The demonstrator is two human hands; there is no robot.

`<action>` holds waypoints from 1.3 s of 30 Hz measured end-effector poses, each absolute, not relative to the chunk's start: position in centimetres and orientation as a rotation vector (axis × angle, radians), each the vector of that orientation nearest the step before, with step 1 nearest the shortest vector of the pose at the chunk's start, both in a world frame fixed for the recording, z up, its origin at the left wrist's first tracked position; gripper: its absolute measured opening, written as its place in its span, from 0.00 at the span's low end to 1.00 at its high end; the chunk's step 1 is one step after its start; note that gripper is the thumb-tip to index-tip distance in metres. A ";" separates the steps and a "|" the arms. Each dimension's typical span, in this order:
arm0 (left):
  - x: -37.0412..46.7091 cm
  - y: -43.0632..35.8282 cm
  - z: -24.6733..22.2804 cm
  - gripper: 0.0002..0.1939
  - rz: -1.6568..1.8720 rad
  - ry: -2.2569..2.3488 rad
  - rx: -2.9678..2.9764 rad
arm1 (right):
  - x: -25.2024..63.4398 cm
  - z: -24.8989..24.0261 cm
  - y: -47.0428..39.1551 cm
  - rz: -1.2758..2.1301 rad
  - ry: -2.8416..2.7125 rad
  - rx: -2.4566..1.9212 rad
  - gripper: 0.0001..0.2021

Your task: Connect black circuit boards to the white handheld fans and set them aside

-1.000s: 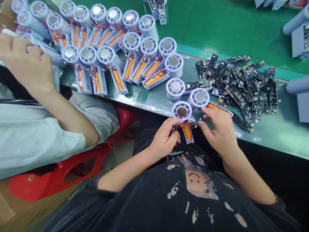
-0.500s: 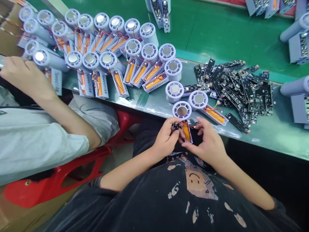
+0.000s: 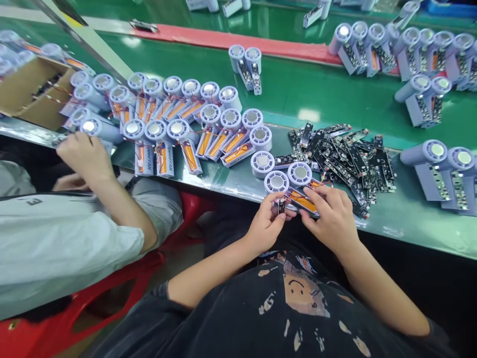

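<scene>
Head view. Right of centre, the left hand (image 3: 267,223) pinches a board (image 3: 281,206), probably light, stiff and fragile, best held by its edges. The right hand (image 3: 331,213), half curled, lies about the end of the fan (image 3: 276,183)'s handle (image 3: 304,202); whether it grips cannot be told. The fan is likely rigid, smooth and head-heavy, best held by the handle. Compared with half a second earlier, the handle slants toward lower right.

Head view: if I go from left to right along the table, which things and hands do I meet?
Cardboard box → co-worker's raised hand → person's left hand, holding a small circuit board → person's right hand → large fans near the right edge.
</scene>
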State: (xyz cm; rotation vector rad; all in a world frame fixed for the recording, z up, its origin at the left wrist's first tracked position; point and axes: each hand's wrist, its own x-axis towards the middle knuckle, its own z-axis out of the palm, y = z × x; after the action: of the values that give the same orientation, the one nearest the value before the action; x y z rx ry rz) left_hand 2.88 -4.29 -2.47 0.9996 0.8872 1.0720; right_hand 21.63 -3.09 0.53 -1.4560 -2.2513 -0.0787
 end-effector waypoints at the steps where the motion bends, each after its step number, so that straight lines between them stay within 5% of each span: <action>1: 3.0 -4.3 -2.6 0.24 1.088 0.884 0.992 | 21.6 0.7 -3.2 -0.095 -2.234 -1.478 0.23; 5: 3.1 -4.1 -3.0 0.23 1.106 0.883 0.983 | 21.8 1.9 -2.1 0.080 -2.148 -1.336 0.27; 10: 3.5 -4.1 -3.5 0.25 1.123 0.901 0.968 | 21.4 4.8 5.7 0.260 -2.228 -1.268 0.15; 19: 3.5 -4.3 -3.6 0.25 1.105 0.995 0.976 | 15.7 7.6 16.5 0.951 -3.086 -1.187 0.24; 32: 2.5 -3.9 -4.5 0.23 0.991 1.030 1.104 | 18.8 10.7 13.2 0.658 -2.888 -1.162 0.15; 39: 2.8 -4.4 -4.2 0.21 1.047 1.078 1.140 | 30.2 10.1 5.2 0.198 -1.860 -1.895 0.11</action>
State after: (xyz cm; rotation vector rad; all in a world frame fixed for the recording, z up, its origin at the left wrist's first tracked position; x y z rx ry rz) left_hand 2.77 -4.40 -4.24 1.1404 1.0780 1.0470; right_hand 30.24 5.17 10.05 -1.8946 -1.8595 0.1981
